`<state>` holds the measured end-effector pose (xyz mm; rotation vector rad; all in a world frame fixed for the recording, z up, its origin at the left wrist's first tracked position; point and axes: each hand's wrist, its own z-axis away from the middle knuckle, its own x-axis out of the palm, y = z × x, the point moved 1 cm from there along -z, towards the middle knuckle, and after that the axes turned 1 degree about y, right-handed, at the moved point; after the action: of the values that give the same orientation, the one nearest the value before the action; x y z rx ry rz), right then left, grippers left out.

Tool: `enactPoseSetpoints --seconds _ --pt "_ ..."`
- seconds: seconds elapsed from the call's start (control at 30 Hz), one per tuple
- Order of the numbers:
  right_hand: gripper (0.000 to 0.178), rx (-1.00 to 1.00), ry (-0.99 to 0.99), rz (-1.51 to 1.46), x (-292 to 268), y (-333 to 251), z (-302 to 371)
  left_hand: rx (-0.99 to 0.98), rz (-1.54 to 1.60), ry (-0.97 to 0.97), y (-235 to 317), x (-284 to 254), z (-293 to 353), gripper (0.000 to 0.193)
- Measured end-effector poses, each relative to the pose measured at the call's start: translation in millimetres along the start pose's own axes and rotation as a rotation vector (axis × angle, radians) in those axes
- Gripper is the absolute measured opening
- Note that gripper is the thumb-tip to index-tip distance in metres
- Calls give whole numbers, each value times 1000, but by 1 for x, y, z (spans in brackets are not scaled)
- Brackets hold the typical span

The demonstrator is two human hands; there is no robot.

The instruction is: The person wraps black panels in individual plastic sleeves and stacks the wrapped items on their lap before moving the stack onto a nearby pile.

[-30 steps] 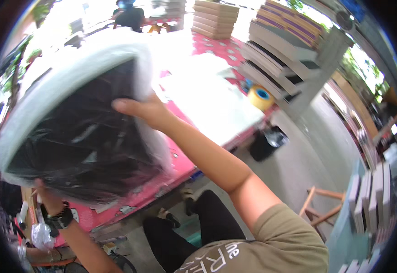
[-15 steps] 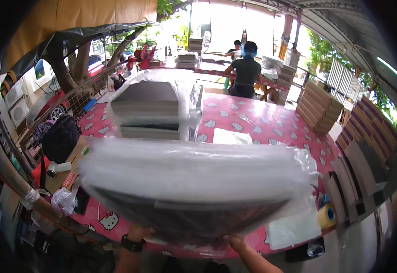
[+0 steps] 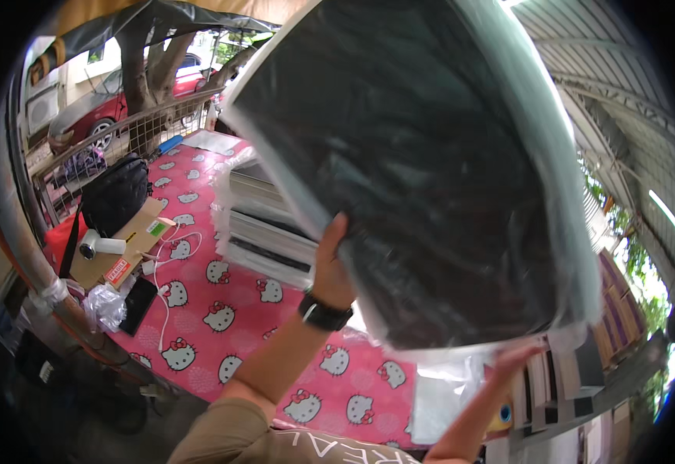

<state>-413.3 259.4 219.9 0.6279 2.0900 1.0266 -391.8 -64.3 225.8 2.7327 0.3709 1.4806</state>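
Raised high before me, a large plastic-wrapped pack (image 3: 422,185) shows a flat black face and whitish film along its edges. My left hand (image 3: 334,267), with a dark watch at the wrist, grips its left edge; the thumb lies on the black face and the other fingers are hidden behind. At the lower right edge of the pack, my right hand (image 3: 517,356) is stretched out flat and somewhat blurred, close against the film. Behind the pack, a pile of similar wrapped packs (image 3: 268,224) sits on the pink table (image 3: 221,371), partly covered from view.
At the table's left are a black bag (image 3: 113,193), a cardboard piece (image 3: 132,236), a white cable (image 3: 169,301), a phone (image 3: 138,305) and crumpled plastic (image 3: 105,309). Clear plastic sheets (image 3: 442,394) and a tape roll (image 3: 501,417) lie at the right, near stacked boxes (image 3: 620,301).
The pack has risen from low over the table and tilted up, its black face now toward me. My left hand has moved up its side; my right hand has shifted right along the lower edge.
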Motion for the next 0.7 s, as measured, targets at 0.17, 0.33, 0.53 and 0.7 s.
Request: enactPoseSetpoints --seconds 0.17,0.33,0.53,0.7 --pt "39 -1008 -676 2948 -116 -97 -109 225 -161 -24 26 37 -58 38" --pt "36 -595 -719 3140 -107 -50 -208 336 -646 62 114 21 -146 38" --pt "33 -208 -98 3034 -104 -92 -356 361 -806 324 254 -23 -215 22" --pt "26 -236 213 3307 -46 -175 -399 148 -906 441 294 -117 -205 38"
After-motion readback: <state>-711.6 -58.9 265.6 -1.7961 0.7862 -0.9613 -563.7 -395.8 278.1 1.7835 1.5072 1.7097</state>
